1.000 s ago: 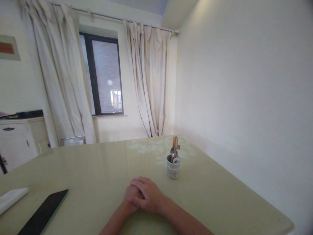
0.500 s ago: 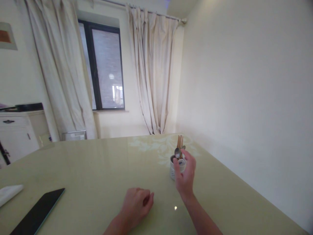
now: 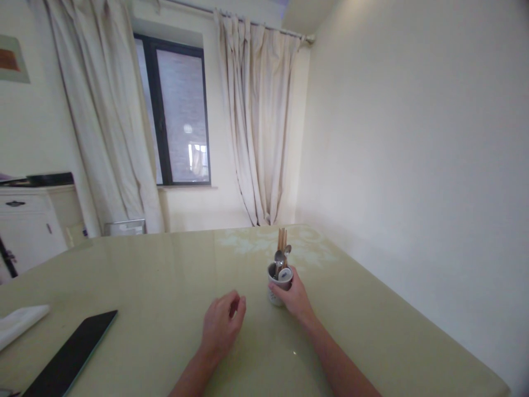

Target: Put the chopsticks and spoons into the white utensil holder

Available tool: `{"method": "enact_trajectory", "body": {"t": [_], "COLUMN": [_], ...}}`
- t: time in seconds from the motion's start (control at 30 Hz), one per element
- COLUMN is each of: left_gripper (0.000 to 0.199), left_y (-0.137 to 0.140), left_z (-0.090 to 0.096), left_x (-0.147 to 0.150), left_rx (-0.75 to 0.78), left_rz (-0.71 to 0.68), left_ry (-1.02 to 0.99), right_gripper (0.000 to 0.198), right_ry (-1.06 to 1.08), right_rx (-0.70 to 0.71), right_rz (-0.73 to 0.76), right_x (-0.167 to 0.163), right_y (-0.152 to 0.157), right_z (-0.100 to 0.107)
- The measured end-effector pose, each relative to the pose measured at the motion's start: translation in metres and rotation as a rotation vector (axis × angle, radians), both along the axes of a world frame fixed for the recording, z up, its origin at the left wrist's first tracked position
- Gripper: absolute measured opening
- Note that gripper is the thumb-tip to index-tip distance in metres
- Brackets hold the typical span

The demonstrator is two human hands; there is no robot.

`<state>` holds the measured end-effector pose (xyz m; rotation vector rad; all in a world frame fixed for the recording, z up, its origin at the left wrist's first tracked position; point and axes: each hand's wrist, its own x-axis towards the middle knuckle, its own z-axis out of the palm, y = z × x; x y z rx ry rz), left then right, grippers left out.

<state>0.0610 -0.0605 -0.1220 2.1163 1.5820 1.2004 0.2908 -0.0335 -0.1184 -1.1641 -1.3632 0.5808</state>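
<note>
My right hand (image 3: 295,298) is wrapped round the side of a pale, patterned utensil holder (image 3: 273,296), thumb in front and fingers on its right. The holder stands upright on the table. Wooden chopsticks (image 3: 282,239) and metal spoons (image 3: 280,258) stick up out of it, and a small round white piece (image 3: 285,274) shows at its rim. My left hand (image 3: 223,325) hovers or rests left of and nearer than the holder, apart from it. Its fingers are loosely curled toward the thumb, with a hollow between and nothing visible inside.
The glossy yellow-green table (image 3: 165,281) fills the lower view, with the wall (image 3: 413,165) along its right edge. A flat black device (image 3: 72,353) and a white object (image 3: 20,325) lie at the left. Curtains (image 3: 264,121) and a window (image 3: 182,116) are beyond.
My right hand has gone from open beside the holder to gripping it, and the holder now sits further left. My left hand has moved slightly left and farther forward, still curled.
</note>
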Motion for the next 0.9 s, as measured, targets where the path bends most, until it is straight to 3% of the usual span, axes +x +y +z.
{"method": "enact_trajectory", "body": {"t": [0.23, 0.4, 0.53, 0.73, 0.9], "left_gripper": [0.06, 0.073, 0.067, 0.058, 0.053], "left_y": [-0.004, 0.008, 0.027, 0.054, 0.064], "left_z": [0.013, 0.008, 0.031, 0.09, 0.106], "left_x": [0.008, 0.002, -0.004, 0.003, 0.011], "left_rx": [-0.166, -0.227, -0.254, -0.398, -0.431], "left_rz": [-0.142, -0.23, -0.276, -0.497, -0.511], "left_ry": [-0.609, -0.775, -0.903, -0.846, -0.739], "right_gripper": [0.063, 0.069, 0.071, 0.068, 0.069], "right_ry": [0.002, -0.005, -0.061, -0.084, -0.08], "right_rx": [-0.024, -0.016, -0.042, -0.042, -0.04], "right_rz": [0.295, 0.357, 0.349, 0.307, 0.309], "right_x": [-0.068, -0.085, -0.084, -0.082, -0.078], "right_y": [-0.037, -0.048, -0.048, -0.046, -0.046], "right_z": [0.008, 0.006, 0.008, 0.005, 0.005]}}
